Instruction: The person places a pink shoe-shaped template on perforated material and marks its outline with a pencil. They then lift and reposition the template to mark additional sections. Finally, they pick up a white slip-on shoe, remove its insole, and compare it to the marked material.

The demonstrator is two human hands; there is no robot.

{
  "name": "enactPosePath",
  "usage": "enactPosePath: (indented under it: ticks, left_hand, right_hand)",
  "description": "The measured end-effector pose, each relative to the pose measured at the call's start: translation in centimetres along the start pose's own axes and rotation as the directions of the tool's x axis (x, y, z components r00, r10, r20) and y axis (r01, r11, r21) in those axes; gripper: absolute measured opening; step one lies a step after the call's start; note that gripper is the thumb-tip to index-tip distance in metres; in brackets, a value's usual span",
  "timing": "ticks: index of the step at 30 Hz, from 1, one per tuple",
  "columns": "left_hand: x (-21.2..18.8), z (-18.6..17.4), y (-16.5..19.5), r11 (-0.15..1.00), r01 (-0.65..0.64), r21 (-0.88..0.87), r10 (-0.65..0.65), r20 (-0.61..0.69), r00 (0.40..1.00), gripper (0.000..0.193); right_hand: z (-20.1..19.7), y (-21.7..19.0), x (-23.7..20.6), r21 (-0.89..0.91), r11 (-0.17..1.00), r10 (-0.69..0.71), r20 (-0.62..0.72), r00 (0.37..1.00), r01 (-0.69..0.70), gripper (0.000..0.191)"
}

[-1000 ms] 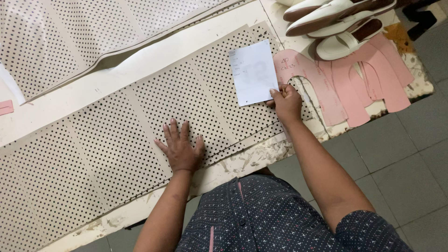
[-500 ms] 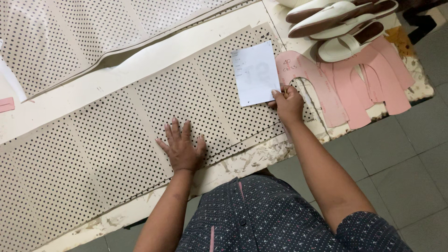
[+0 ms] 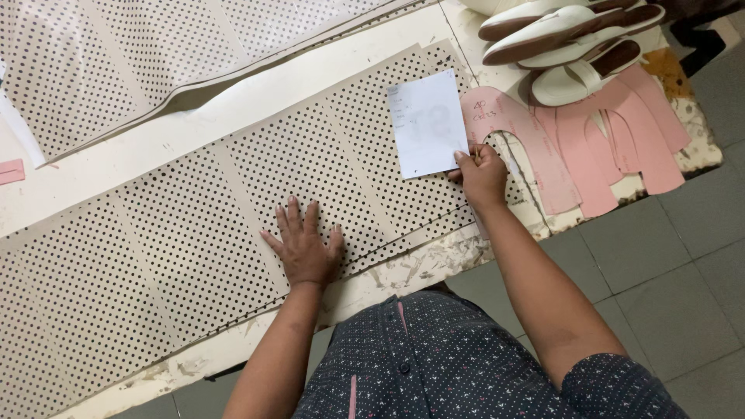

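Observation:
My left hand [image 3: 304, 248] lies flat, fingers spread, on a long cream perforated sheet [image 3: 194, 233] that runs along the worktable's near edge. My right hand [image 3: 481, 174] pinches the lower right corner of a white paper card [image 3: 427, 124] resting on the same sheet. Just right of that hand lie pink paper shoe patterns [image 3: 590, 147], partly overlapping each other.
A second perforated sheet [image 3: 101, 54] lies at the back of the white worktable [image 3: 256, 85]. Cream and white shoes [image 3: 566, 31] are stacked at the top right above the patterns. A small pink scrap [image 3: 11, 171] sits at the left edge. Grey tiled floor [image 3: 667, 279] lies to the right.
The right hand has shifted slightly and keeps its hold on the white card's corner. The left hand stays flat on the sheet.

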State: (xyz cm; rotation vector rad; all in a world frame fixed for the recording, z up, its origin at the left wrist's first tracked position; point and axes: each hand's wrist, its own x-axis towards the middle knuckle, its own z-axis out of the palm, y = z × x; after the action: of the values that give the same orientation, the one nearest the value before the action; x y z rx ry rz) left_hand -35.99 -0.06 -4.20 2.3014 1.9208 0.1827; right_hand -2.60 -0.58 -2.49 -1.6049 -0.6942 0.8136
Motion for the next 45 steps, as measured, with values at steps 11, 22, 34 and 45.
enactPosePath:
  ticks: [11, 22, 34, 45]
  left_hand:
    - [0.15, 0.2, -0.09, 1.0, -0.011, 0.017, 0.011, -0.016, 1.0, 0.069]
    - [0.3, 0.18, -0.09, 1.0, -0.014, -0.003, 0.014, -0.026, 1.0, 0.07]
    - [0.41, 0.26, -0.16, 0.999, -0.015, 0.036, 0.016, -0.016, 1.0, 0.069]
    - [0.43, 0.27, -0.27, 1.0, -0.014, 0.027, 0.015, -0.017, 1.0, 0.069]
  right_hand:
    - [0.03, 0.28, 0.13, -0.001, 1.0, -0.026, 0.001, 1.0, 0.026, 0.018]
    - [0.17, 0.35, 0.22, 0.009, 1.0, -0.014, 0.002, 1.0, 0.014, 0.022]
    - [0.29, 0.24, 0.15, -0.036, 0.999, -0.013, -0.012, 1.0, 0.013, 0.021]
    - [0.36, 0.44, 0.2, -0.024, 0.999, -0.022, -0.01, 1.0, 0.022, 0.02]
